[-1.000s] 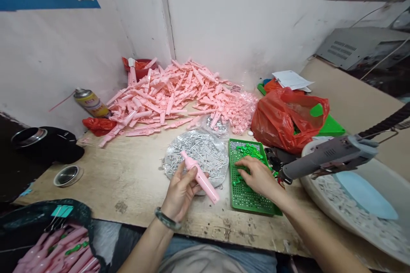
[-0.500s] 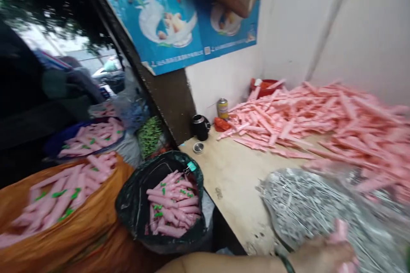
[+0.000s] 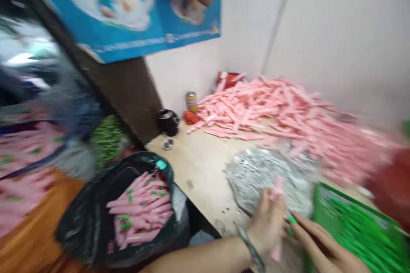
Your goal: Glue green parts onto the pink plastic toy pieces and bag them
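**Small green plastic piece (image 3: 291,220) just beside long pink plastic tube (image 3: 278,184)**

The left hand (image 3: 268,224) holds the tube in closed fingers; its long axis runs forward. The right hand (image 3: 335,251), nearer to the piece, pinches it from the right; whether piece and tube touch, I cannot tell. The left fingers point forward, above the table (image 3: 198,164).

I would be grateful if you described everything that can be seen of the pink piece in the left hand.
The pink piece is slender and looks like plastic. The left hand grips it, hiding its middle; one end shows above the fingers, the other below. Its upper end appears against the grey heap. Blur hides finer detail and whether the green part touches it.
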{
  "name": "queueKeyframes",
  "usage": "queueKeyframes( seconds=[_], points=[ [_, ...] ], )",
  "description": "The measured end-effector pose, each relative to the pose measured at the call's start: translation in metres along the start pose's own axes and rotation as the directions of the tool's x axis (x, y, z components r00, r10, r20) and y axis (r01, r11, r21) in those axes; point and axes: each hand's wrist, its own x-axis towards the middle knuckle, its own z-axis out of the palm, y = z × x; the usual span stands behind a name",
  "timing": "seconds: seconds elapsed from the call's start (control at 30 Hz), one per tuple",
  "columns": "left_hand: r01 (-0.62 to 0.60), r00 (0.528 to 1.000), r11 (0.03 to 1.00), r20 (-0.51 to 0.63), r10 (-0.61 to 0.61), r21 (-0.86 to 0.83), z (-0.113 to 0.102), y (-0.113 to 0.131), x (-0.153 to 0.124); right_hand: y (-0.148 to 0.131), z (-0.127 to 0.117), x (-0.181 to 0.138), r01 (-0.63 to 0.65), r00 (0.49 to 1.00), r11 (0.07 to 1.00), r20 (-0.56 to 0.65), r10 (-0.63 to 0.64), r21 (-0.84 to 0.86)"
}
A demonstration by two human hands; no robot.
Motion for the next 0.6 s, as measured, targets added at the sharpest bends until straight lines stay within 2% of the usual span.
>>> queueKeyframes(
  seconds=[0.1,0.17,0.27,0.43,0.53,0.6],
  points=[
    [0.013,0.999,0.994,0.032,-0.009,-0.112,-0.001,0.007,0.005,-0.018,-0.012,0.004,-0.157,0.985,0.969,0.107,0.138,0.193],
    [0.059,0.995,0.981,0.084,-0.044,-0.184,0.001,0.01,0.009,-0.025,-0.013,0.012,-0.179,0.98,0.931,0.136,0.142,0.317],
    [0.061,0.992,0.986,0.118,-0.043,-0.157,0.005,0.011,0.006,-0.028,-0.014,0.016,-0.198,0.976,0.899,0.165,0.142,0.392],
    [-0.128,0.99,0.991,0.062,0.125,0.033,0.008,0.008,-0.006,-0.03,-0.022,0.01,-0.357,0.928,0.815,0.275,0.252,0.456],
    [-0.246,0.969,0.959,0.054,0.241,0.139,0.008,0.004,-0.012,-0.034,-0.025,0.01,-0.459,0.881,0.743,0.359,0.308,0.487],
    [-0.31,0.951,0.931,0.042,0.308,0.19,0.008,0.002,-0.015,-0.038,-0.024,0.01,-0.467,0.877,0.731,0.364,0.312,0.498]
  ],
)
